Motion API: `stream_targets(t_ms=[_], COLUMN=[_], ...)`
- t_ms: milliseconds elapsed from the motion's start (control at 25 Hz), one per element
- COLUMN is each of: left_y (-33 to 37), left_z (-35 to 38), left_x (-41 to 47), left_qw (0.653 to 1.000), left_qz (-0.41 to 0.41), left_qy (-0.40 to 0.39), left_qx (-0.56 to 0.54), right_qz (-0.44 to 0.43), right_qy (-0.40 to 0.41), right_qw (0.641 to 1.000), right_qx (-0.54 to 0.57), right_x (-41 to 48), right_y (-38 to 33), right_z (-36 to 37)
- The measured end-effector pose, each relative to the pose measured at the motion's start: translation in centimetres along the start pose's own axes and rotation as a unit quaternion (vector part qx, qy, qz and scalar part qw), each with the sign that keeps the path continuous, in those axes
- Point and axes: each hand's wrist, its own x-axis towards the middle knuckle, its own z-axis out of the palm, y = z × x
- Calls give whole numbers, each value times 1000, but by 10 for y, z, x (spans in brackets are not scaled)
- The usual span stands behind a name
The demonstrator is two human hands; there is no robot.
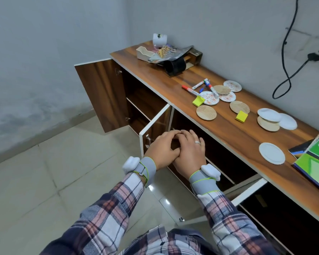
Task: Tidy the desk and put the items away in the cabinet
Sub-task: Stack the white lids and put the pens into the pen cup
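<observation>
Two hands meet at the centre of the frame. The left hand (pixel 161 150) and right hand (pixel 191 153) are clenched against each other, fingers curled, with nothing visible in either. A ring (pixel 197 142) sits on one right finger. Each wrist carries one grey band (pixel 148 169) with a white device, above plaid sleeves (pixel 107 208).

Just behind the hands stands the cabinet (pixel 142 96), with three doors (pixel 101 94) swung open, one centre left, one beside the left hand, one lower right.

Above it the wooden desk (pixel 238 137) runs from upper centre to the right edge. It holds ten round coasters: three floral (pixel 209 98), four woven tan (pixel 206 112) and three plain white (pixel 272 153). Four markers (pixel 191 91) lie crossed by the floral ones, some resting on them. Two yellow note pads (pixel 241 116) lie among the coasters.

A green folder stack (pixel 317 162) sits at the right edge, and a heap of clutter (pixel 173 57) at the desk's far end.
</observation>
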Motion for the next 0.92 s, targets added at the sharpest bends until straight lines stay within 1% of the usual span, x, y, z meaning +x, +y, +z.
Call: stream_targets(t_ms=[120, 320, 440, 640, 800, 920], left_y=[-16, -35, -44, -42, -42, -48], left_z=[-24, -44, -52, -64, -68, -67], left_x=[2, 21, 57, 133, 184, 223], left_qw=[1000, 1000, 1000, 997, 996, 994], left_qz=[1, -3, 5, 31, 50, 53], left_qy=[-1, -7, -19, -55, -70, -91], left_qx=[2, 3, 17, 46, 37, 24], right_qz=[-4, 5, 25, 70, 78, 105], right_qy=[9, 25, 40, 41, 49, 53], right_qw=[1000, 998, 996, 993, 991, 989], right_qx=[29, 52, 69, 86, 92, 85], right_x=[10, 35, 66, 130, 170, 201], right_y=[-25, -43, -43, -30, -15, -8], right_z=[9, 24, 31, 28, 21, 24])
